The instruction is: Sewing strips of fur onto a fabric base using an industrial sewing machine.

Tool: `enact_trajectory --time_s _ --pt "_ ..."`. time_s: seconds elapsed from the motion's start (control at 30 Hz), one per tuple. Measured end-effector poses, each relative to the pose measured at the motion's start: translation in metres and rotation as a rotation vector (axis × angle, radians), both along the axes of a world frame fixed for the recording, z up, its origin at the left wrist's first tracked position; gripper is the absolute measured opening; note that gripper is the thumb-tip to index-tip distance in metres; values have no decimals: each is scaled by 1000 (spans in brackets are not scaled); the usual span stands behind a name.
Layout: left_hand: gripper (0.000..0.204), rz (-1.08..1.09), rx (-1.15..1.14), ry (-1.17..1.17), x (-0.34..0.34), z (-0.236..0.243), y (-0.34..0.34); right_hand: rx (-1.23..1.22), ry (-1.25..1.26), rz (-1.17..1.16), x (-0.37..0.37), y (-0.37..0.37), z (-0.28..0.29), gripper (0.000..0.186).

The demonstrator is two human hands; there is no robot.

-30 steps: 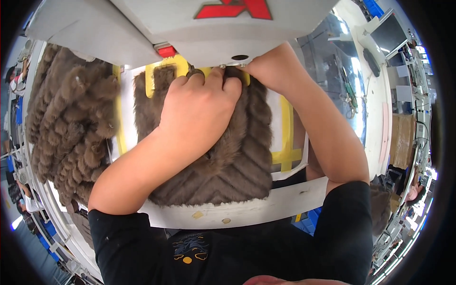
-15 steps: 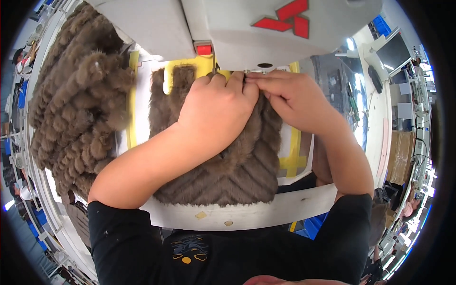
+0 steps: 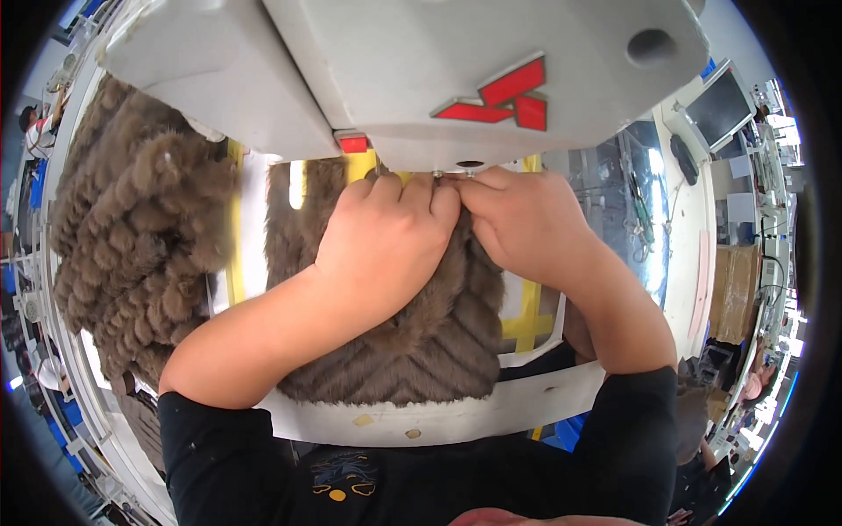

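A flat brown fur piece [image 3: 438,351] with chevron-like seams lies on the machine bed, reaching up beneath the white sewing machine head [image 3: 421,79]. My left hand [image 3: 386,232] presses on the fur below the machine head, its fingers curled and bunched around the material. Close against it, my right hand [image 3: 526,219] pinches the fur's upper edge, fingers pointing left toward the left hand's knuckles. Both sets of fingertips are partly hidden by the machine head and by each other. The needle area is hidden too.
Bulky brown tufted fur [image 3: 145,237] is heaped to the left. Yellow tape [image 3: 526,320] marks the bed beneath the fur piece. On the right are a dark screen [image 3: 719,107], a black handheld device [image 3: 683,159] and a cardboard box [image 3: 735,294]. The white table edge [image 3: 395,428] runs near my body.
The machine head fills more of the view and sits lower. Both hands keep their place at the fur beneath it, and my right fingers are more bent.
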State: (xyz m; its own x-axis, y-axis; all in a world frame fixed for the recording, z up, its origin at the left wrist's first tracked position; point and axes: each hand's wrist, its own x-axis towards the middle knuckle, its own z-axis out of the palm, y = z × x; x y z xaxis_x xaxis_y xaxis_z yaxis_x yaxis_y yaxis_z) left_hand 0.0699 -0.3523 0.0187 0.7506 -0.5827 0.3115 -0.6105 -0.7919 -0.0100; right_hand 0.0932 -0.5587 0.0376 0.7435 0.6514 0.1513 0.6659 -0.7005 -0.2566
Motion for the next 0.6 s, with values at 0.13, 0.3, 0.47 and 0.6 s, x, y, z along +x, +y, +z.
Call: enact_trajectory --time_s 0.13,0.3,0.47,0.6 --pt "17 7 10 8 -1 1 -1 40 -38 21 -4 0 -5 17" --pt "14 -35 -87 -115 3 -9 1 -12 -21 -8 -7 4 -2 16" --pt "13 -29 -112 -105 5 -9 6 -49 0 -43 -3 13 -1 15" --pt "11 -43 -72 -129 1 -3 -1 -12 -28 -45 -7 4 -1 15"
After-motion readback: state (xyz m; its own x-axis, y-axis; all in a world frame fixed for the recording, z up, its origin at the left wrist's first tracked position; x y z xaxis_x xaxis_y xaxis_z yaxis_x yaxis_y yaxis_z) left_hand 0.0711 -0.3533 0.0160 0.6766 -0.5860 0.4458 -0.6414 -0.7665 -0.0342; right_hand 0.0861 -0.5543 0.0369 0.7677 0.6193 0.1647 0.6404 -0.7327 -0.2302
